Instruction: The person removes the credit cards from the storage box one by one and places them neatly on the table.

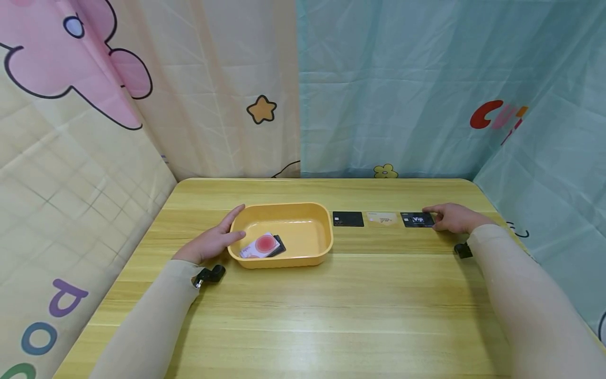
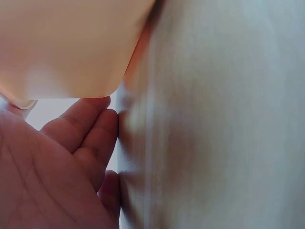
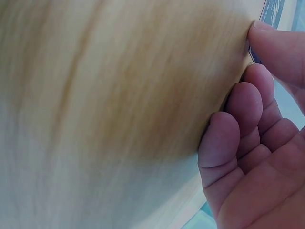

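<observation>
A yellow plastic basin (image 1: 318,259) stands left of centre on the table. My left hand (image 1: 212,243) holds its left side, thumb over the rim and fingers along the outer wall. In the left wrist view, fingertips (image 2: 110,117) rest by the table under the basin's wall. Inside lie a white card with a red circle (image 1: 260,246) and a dark card (image 1: 280,246) partly beneath it. My right hand (image 1: 455,218) pinches the right end of a black Vip card (image 1: 413,220), index finger at the far edge and thumb at the near edge. Its other fingers are curled against the table.
Left of the Vip card, a pale yellow-and-white card (image 1: 381,218) and a black card (image 1: 347,219) lie flat in a row, the black one right beside the basin. Printed curtains (image 1: 379,95) enclose the wooden table (image 1: 331,316) at the back and sides.
</observation>
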Tool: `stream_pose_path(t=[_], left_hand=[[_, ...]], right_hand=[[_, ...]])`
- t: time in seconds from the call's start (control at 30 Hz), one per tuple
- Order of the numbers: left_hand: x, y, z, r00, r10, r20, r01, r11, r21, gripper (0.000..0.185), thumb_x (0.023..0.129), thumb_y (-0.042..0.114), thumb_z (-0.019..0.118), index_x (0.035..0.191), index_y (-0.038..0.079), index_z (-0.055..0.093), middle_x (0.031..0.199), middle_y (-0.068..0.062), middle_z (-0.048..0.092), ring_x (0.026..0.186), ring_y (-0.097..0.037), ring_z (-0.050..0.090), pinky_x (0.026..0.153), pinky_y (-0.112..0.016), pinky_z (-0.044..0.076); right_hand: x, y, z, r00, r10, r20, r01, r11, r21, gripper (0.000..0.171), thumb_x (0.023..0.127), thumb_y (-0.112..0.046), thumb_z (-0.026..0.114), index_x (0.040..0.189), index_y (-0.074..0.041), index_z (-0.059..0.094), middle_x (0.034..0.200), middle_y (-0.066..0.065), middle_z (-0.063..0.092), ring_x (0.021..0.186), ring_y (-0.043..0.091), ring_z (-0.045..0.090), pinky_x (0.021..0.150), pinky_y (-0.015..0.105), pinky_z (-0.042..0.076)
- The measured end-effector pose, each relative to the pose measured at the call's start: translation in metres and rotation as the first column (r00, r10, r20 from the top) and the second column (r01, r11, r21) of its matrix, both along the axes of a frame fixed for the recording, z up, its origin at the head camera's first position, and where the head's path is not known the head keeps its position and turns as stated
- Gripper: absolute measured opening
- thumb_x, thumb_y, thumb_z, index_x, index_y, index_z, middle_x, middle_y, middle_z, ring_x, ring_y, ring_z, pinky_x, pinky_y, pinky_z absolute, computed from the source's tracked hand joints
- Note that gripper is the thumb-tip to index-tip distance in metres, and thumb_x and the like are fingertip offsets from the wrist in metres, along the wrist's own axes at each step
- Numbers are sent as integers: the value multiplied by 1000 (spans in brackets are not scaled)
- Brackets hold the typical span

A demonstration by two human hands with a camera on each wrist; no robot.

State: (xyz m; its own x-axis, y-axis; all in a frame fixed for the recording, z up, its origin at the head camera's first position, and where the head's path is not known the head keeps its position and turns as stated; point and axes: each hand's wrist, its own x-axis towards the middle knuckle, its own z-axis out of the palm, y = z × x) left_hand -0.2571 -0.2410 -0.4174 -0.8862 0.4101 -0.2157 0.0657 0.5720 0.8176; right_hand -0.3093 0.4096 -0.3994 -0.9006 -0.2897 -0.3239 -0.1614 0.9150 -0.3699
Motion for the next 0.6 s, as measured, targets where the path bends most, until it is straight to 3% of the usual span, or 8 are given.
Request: stream_pose_path(t=[0.13, 0.33, 0.47, 0.6], left_hand=[[0, -1, -1, 1000, -5, -6, 5, 1000, 3, 79, 111, 37, 51, 170, 38, -2, 178, -17, 4, 161, -49, 10, 126, -73, 7], [-1, -2, -2, 1000, -11, -16, 11, 1000, -8, 79, 111, 38, 50, 170, 38, -3, 178, -18, 4, 160, -50, 11, 126, -73, 8], [-2, -1, -3, 1000, -9, -19, 9, 1000, -9, 78, 111, 38, 50, 170, 36, -2, 178, -17, 4, 161, -49, 11, 127, -72, 9], [-3, -1, -3, 1000, -6, -21, 6, 1000, -19, 78, 111, 39, 50, 170, 37, -1, 178, -16, 3, 161, -49, 11, 127, -72, 9]], right_hand=[[1, 1, 2, 1000, 6, 13, -6, 1000, -15, 66, 96, -12, 71, 153, 8, 44, 86, 9, 58, 71, 20, 49, 67, 34, 40], [0, -1, 9, 1000, -9, -20, 9, 1000, -22, 74, 97, -19, 72, 156, 10, 37, 107, 21, 72, 86, 23, 64, 73, 34, 50], [-2, -18, 21, 997, -36, -69, 34, 999, -42, 71, 101, -23, 68, 157, 7, 37, 97, 16, 67, 78, 24, 57, 67, 36, 46], [-5, -43, 35, 993, -14, -113, 8, 998, -55, 68, 104, -27, 66, 159, 2, 39, 91, 12, 62, 71, 22, 51, 65, 36, 44]])
